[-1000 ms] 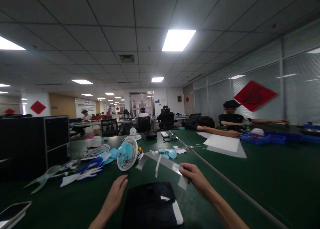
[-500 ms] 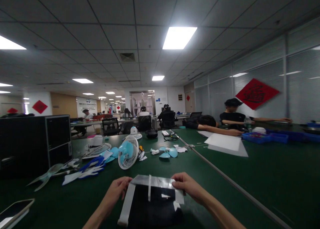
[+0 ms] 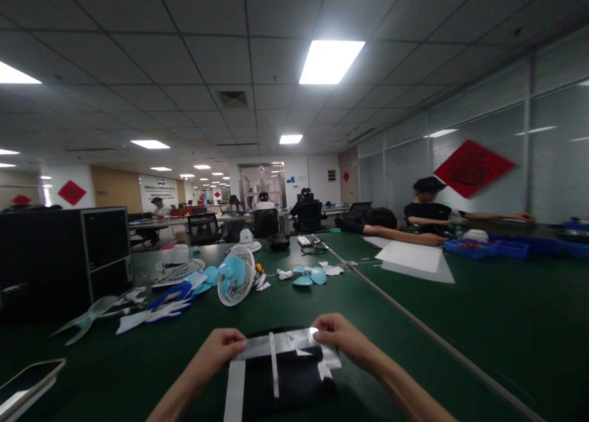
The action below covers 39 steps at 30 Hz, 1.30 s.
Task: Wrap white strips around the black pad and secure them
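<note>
A flat black sheet-like thing (image 3: 280, 385) lies in front of me, with a broad white band (image 3: 235, 388) along its left side and a narrow white strip (image 3: 275, 367) down its middle. Across its far edge runs a shiny clear plastic film (image 3: 257, 347). My left hand (image 3: 221, 351) pinches the left end of this film between thumb and fingers. At the right end, my right hand (image 3: 340, 337) is closed on the film in the same way. White scraps or glare patches show on the right part of the black thing; its exact kind is unclear.
Beyond my hands stand a blue-and-white fan (image 3: 237, 276) and loose blue fan blades (image 3: 309, 276). Gloves (image 3: 168, 305), a phone (image 3: 30, 382) and a black computer case (image 3: 64, 256) are leftward. A metal strip (image 3: 414, 321) crosses the table; papers (image 3: 411, 256) lie beyond.
The film's far edge has come down flatter over the black thing. My left hand has moved slightly right and now pinches the film's corner; my right hand stays almost in place.
</note>
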### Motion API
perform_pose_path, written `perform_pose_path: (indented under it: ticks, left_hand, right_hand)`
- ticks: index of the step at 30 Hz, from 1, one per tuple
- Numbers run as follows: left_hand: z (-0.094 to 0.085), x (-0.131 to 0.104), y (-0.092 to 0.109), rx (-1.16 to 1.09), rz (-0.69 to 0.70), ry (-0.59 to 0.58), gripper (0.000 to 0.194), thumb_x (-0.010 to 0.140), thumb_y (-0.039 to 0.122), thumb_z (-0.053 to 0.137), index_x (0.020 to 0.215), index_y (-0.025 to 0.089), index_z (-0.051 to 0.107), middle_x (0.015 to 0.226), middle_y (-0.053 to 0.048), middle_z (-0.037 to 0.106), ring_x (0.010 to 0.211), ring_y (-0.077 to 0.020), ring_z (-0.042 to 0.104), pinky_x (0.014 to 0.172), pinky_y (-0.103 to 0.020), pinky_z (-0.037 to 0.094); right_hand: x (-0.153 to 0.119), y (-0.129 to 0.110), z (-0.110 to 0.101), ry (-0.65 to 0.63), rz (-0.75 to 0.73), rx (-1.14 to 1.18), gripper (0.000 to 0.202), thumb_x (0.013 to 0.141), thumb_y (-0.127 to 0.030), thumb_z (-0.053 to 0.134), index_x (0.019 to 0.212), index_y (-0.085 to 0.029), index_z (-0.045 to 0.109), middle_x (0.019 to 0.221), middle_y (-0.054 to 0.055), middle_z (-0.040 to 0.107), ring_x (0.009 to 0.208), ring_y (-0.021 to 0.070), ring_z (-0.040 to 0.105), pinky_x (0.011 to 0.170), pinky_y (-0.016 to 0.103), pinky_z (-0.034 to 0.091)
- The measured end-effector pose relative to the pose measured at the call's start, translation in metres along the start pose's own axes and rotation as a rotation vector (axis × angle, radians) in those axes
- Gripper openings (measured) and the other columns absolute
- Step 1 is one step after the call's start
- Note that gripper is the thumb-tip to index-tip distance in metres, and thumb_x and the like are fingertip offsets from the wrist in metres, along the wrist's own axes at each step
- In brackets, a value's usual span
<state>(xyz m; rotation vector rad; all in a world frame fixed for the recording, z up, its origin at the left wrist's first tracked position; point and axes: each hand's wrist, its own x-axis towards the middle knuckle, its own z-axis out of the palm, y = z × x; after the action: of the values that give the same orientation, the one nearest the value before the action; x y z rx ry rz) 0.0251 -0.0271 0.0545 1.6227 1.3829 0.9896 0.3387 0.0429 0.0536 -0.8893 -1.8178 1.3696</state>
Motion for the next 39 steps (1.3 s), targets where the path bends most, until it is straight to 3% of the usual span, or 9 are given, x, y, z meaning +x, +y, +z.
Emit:
perform_pose_path:
  ticks: [3, 9, 13, 20, 25, 34, 37, 39]
  left_hand:
    - [-0.001, -0.002, -0.001, -0.046, -0.038, -0.040, 0.047, 0.067, 0.058, 0.067, 0.078, 0.013, 0.067, 0.063, 0.002, 0.058, 0.055, -0.0106, 0.046, 0.050, -0.022, 0.032]
    - [0.004, 0.000, -0.017, 0.007, -0.106, -0.189, 0.042, 0.066, 0.053, 0.068, 0.075, 0.013, 0.065, 0.057, 0.005, 0.052, 0.049, -0.0083, 0.042, 0.046, -0.021, 0.031]
    - [0.012, 0.006, -0.025, 0.216, -0.133, -0.186, 0.041, 0.069, 0.053, 0.063, 0.077, 0.013, 0.066, 0.057, 0.004, 0.054, 0.049, -0.0093, 0.045, 0.048, -0.021, 0.031]
    - [0.018, 0.008, -0.027, 0.487, -0.012, -0.109, 0.030, 0.076, 0.042, 0.056, 0.077, 0.016, 0.069, 0.075, -0.001, 0.064, 0.070, -0.0161, 0.056, 0.060, -0.024, 0.035]
    - [0.019, 0.004, -0.025, 0.514, -0.032, -0.118, 0.028, 0.078, 0.042, 0.055, 0.081, 0.017, 0.068, 0.081, -0.002, 0.066, 0.073, -0.0172, 0.057, 0.061, -0.024, 0.034]
    - [0.019, 0.000, -0.022, 0.656, 0.027, -0.098, 0.017, 0.080, 0.035, 0.056, 0.081, 0.019, 0.063, 0.084, 0.000, 0.063, 0.073, -0.0151, 0.055, 0.061, -0.023, 0.035]
    - [0.023, -0.004, -0.015, 0.654, 0.105, -0.111, 0.015, 0.079, 0.026, 0.055, 0.090, 0.021, 0.063, 0.093, 0.000, 0.061, 0.080, -0.0150, 0.054, 0.068, -0.024, 0.038]
    - [0.028, -0.008, -0.007, 0.632, 0.188, -0.161, 0.026, 0.081, 0.018, 0.049, 0.102, 0.024, 0.063, 0.104, -0.002, 0.059, 0.090, -0.0156, 0.053, 0.077, -0.025, 0.039]
  right_hand:
    - [-0.003, -0.002, -0.002, -0.029, 0.042, 0.018, 0.018, 0.068, -0.024, 0.070, 0.082, -0.011, 0.068, 0.067, -0.001, 0.062, 0.059, 0.0086, 0.050, 0.054, 0.019, 0.034]
    - [-0.006, 0.003, -0.008, -0.245, 0.189, -0.085, 0.012, 0.061, -0.023, 0.068, 0.068, -0.013, 0.064, 0.054, -0.005, 0.055, 0.046, 0.0071, 0.044, 0.043, 0.018, 0.031]
    - [-0.001, 0.014, -0.006, -0.180, 0.236, -0.314, 0.005, 0.063, -0.016, 0.061, 0.066, -0.014, 0.065, 0.053, -0.005, 0.054, 0.046, 0.0068, 0.045, 0.044, 0.017, 0.033]
    - [0.005, 0.028, -0.003, -0.096, 0.182, -0.510, 0.012, 0.068, -0.012, 0.060, 0.073, -0.015, 0.071, 0.061, -0.003, 0.061, 0.055, 0.0093, 0.052, 0.051, 0.019, 0.037]
    - [0.006, 0.030, -0.003, -0.081, 0.106, -0.595, 0.015, 0.068, -0.016, 0.063, 0.078, -0.016, 0.073, 0.072, -0.001, 0.068, 0.066, 0.0123, 0.058, 0.056, 0.019, 0.040]
    - [0.004, 0.027, 0.002, -0.050, 0.089, -0.708, 0.016, 0.068, -0.013, 0.063, 0.080, -0.016, 0.074, 0.074, 0.001, 0.072, 0.067, 0.0141, 0.062, 0.054, 0.020, 0.040]
    - [0.002, 0.022, 0.004, -0.037, 0.100, -0.748, 0.017, 0.067, -0.012, 0.066, 0.081, -0.016, 0.074, 0.078, 0.001, 0.073, 0.069, 0.0147, 0.063, 0.054, 0.020, 0.040]
    - [0.000, 0.018, 0.006, -0.026, 0.113, -0.775, 0.016, 0.067, -0.013, 0.067, 0.082, -0.016, 0.073, 0.079, 0.002, 0.073, 0.071, 0.0153, 0.064, 0.054, 0.020, 0.039]
